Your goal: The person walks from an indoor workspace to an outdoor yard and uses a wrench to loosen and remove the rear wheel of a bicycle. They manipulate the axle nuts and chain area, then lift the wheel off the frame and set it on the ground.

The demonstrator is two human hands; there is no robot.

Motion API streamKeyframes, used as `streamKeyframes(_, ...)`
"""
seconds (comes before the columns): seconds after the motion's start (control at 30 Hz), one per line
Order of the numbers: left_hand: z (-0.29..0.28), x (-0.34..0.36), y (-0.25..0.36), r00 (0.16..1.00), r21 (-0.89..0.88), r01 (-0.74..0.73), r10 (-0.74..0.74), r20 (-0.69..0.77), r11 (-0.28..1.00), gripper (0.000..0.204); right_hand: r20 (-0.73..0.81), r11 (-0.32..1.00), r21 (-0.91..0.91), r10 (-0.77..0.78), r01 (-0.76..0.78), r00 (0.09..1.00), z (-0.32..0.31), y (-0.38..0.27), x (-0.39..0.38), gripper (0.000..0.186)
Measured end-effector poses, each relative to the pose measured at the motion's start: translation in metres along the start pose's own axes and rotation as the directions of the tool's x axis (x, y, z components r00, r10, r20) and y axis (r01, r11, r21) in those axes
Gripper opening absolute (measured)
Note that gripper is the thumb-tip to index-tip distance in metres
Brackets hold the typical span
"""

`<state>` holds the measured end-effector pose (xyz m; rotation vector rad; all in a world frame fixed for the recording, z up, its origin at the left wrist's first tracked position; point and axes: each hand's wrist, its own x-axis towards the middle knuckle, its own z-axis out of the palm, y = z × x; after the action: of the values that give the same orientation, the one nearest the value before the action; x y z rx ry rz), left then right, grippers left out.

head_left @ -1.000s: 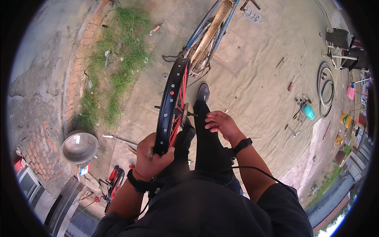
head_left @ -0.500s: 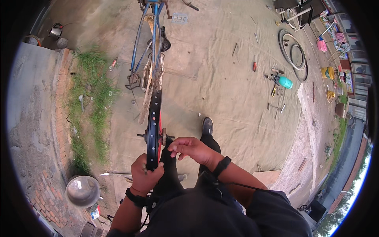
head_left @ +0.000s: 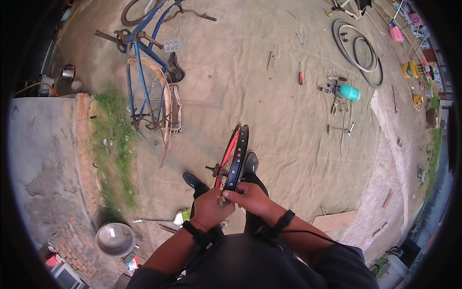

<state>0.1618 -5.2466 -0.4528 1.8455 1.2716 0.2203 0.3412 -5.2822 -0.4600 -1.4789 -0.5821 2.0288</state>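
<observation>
A bicycle wheel (head_left: 236, 159) with a black rim and red spokes stands upright between my legs, its axle poking out to the left. My left hand (head_left: 212, 208) is closed around the near end of the rim. Against it, my right hand (head_left: 251, 198) grips the same part of the rim, thumb and fingers close to my left fingers. Whether a small part is pinched between the fingertips I cannot make out.
A blue bicycle frame (head_left: 139, 67) lies ahead on the left, a black saddle (head_left: 176, 69) beside it. To the right are a screwdriver (head_left: 301, 77), a hammer (head_left: 350, 129), a turquoise container (head_left: 350, 92) and loose tyres (head_left: 356, 48). A metal basin (head_left: 115, 240) sits at lower left.
My right hand has come from beside the wheel onto the rim, next to my left. The wheel is farther right and tilted the other way, and the view has shifted.
</observation>
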Motion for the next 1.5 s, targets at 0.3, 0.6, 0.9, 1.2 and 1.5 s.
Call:
streamKeyframes(0.3, 0.074, 0.057, 0.089, 0.958, -0.009, -0.207, 0.204, 0.202, 0.978, 0.029, -0.413, 0.971, 0.233, 0.053, 0.049, 0.909, -0.095, -0.001, -0.069, 0.03)
streamKeyframes(0.6, 0.09, 0.088, 0.109, 0.89, -0.098, -0.353, 0.366, 0.272, 0.931, 0.034, -0.559, 0.859, 0.456, 0.072, 0.233, 0.826, -0.11, 0.008, -0.087, 0.019)
streamKeyframes(0.9, 0.045, 0.104, 0.045, 0.783, -0.213, 0.268, -0.084, 0.616, 0.94, 0.031, -0.686, 0.82, 0.48, 0.129, 0.311, 0.716, -0.131, 0.016, -0.093, 0.024)
streamKeyframes(1.2, -0.035, 0.092, -0.02, 0.575, -0.224, 0.715, -0.376, 0.727, 0.662, 0.009, -0.757, 0.779, 0.546, 0.301, 0.309, 0.58, -0.158, 0.064, -0.102, 0.028)
streamKeyframes(1.5, -0.067, 0.101, -0.038, 0.667, -0.203, 0.65, -0.423, 0.614, 0.732, 0.013, -0.775, 0.674, 0.628, 0.496, 0.389, 0.392, -0.162, 0.128, -0.146, 0.027)
